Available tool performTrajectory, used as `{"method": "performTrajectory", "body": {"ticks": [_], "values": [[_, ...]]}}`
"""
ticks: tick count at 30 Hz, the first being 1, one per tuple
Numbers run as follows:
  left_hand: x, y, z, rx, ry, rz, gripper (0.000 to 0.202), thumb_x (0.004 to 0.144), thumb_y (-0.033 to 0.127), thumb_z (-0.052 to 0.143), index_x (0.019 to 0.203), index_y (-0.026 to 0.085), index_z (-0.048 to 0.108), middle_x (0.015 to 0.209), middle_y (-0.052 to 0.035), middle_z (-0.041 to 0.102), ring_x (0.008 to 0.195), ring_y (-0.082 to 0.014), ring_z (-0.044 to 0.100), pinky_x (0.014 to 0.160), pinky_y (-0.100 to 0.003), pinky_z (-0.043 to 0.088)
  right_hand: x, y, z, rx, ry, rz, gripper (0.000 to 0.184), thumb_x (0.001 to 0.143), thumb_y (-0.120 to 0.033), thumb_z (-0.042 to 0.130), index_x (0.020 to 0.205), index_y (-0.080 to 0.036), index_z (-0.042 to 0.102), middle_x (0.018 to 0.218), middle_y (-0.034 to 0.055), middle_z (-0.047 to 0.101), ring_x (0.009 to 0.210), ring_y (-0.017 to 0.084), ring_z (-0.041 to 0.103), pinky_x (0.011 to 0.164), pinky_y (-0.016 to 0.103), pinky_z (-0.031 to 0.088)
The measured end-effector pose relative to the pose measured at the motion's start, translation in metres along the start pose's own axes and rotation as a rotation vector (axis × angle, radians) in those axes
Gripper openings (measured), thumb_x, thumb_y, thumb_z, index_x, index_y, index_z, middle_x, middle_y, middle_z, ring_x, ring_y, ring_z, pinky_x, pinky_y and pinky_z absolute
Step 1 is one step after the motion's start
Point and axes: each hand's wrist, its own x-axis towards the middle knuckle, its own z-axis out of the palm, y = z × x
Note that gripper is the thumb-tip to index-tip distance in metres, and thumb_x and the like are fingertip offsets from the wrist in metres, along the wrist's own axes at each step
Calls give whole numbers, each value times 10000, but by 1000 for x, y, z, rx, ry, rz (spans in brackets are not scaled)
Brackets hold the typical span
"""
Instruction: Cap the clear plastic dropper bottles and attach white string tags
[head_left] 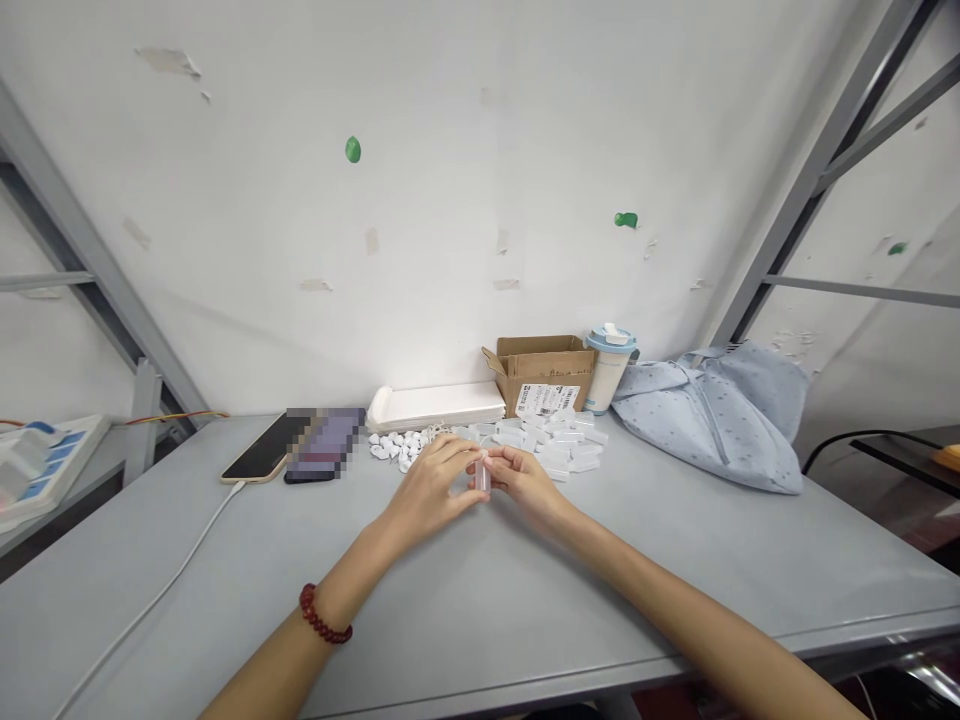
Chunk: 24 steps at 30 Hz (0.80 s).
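Between both hands, in the middle of the table, stands a small translucent plastic bottle point(482, 480), roughly upright. My left hand point(435, 485) is closed on it, the thumb low on its side and the fingers near its top. From the other side, my right hand point(529, 487) grips it with thumb and fingers near the top. Whether a cap is on it is too small to tell. Just behind my right hand lies a pile of similar translucent bottles point(566, 437). Several small white pieces, like caps point(394, 447), lie behind my left hand.
Farther back are a white flat box point(442, 403), an open cardboard box point(544, 365) and a lidded cup point(608, 375). A blue cloth bag point(712, 420) lies at right. Two phones point(262, 450) lie left, one with a white cable point(176, 575). The grey table point(465, 610) meets a wall.
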Motion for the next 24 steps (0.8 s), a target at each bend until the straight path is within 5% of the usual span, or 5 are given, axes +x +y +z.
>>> {"method": "performTrajectory", "body": {"ticks": [4, 15, 24], "values": [[0, 2, -1, -3, -4, 4, 227, 776, 218, 638, 1000, 215, 602, 1005, -45, 643, 982, -224, 521, 855, -402, 438, 0, -1, 0, 0, 26, 4, 358, 670, -437, 710, 844, -134, 633, 814, 64, 689, 694, 187, 657, 734, 340, 475], [-2, -1, -2, -10, -96, -141, 357, 686, 214, 690, 1029, 211, 592, 1090, -66, 561, 1050, -249, 463, 874, -398, 430, -1, 3, 0, -21, -47, 21, 343, 646, -377, 740, 882, -138, 667, 783, 64, 682, 796, 205, 642, 689, 304, 463], [-1, -4, -19, -60, -207, -222, 287, 709, 297, 662, 975, 205, 604, 1063, -55, 608, 1066, -241, 473, 898, -373, 426, -6, -1, 4, -120, -170, 55, 400, 689, -327, 707, 1053, -170, 647, 890, 47, 678, 875, 193, 627, 854, 341, 433]]}}
